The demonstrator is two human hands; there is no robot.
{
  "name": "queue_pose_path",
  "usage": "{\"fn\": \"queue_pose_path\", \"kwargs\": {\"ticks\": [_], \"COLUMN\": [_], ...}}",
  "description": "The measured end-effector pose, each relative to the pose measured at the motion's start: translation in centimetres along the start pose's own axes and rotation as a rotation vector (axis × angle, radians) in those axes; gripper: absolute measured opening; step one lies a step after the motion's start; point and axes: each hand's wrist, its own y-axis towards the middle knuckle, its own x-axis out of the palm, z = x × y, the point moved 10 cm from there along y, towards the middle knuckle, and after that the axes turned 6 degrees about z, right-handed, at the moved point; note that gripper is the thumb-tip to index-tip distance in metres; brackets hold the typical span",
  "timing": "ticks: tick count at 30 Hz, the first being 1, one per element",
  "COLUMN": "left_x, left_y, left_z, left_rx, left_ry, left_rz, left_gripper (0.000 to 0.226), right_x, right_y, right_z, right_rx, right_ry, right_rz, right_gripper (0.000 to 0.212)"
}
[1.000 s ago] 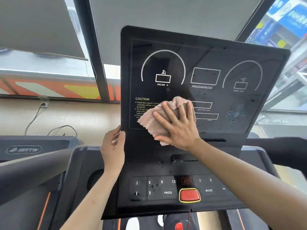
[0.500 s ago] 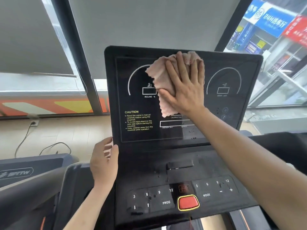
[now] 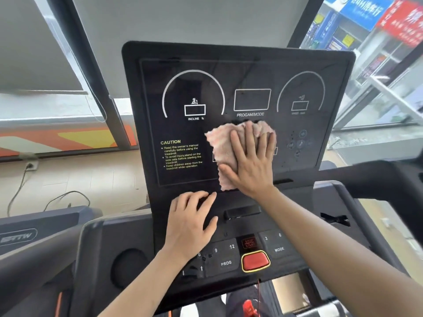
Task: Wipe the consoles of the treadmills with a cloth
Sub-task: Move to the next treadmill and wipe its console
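1. My right hand (image 3: 251, 165) covered the middle of the cloth (image 3: 231, 154), so I could see only its frayed edges above my fingertips, out past my index finger and below my thumb. The cloth and hand also hid the two small readout boxes on the console (image 3: 229, 88), and the icons beyond my little finger were too faint to read.
2. My left hand (image 3: 190, 225) hid some of the numbered keys; the ones near my wrist were hard to make out.
3. The cloth lay bunched flat against the upright display panel, its long axis running up and down, from just under the PROGAM/MODE label to the panel's lower edge.
4. My right fingers were stretched out straight and slightly spread, pointing up, the palm pressing the cloth to the panel rather than gripping it.
5. My left fingers were loosely spread and gently curled, holding nothing, with the fingertips touching the ledge below the display.
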Motion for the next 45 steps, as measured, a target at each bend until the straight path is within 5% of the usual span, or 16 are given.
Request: {"fn": "queue_pose_path", "kwargs": {"ticks": [9, 25, 39, 45], "left_x": [-0.3, -0.2, 2.5, 2.7], "left_y": [0.8, 1.7, 3.2, 3.6], "left_z": [0.1, 0.6, 5.2, 5.3], "left_rx": [-0.067, -0.008, 0.099, 0.070], "left_ry": [0.018, 0.061, -0.033, -0.017], "left_rz": [0.148, 0.196, -0.001, 0.036], "left_gripper": [0.047, 0.032, 0.049, 0.045], "right_x": [1.4, -6.1, 2.1, 1.9], "right_y": [-3.8, 13.2, -6.0, -5.7], "right_z": [0.0, 8.9, 8.3, 9.5], "right_rx": [0.032, 0.289, 0.377, 0.418], "right_ry": [0.052, 0.006, 0.057, 0.161], "right_rz": [-0.117, 0.112, -0.157, -0.208], "right_gripper": [0.091, 0.082, 0.076, 0.083]}}
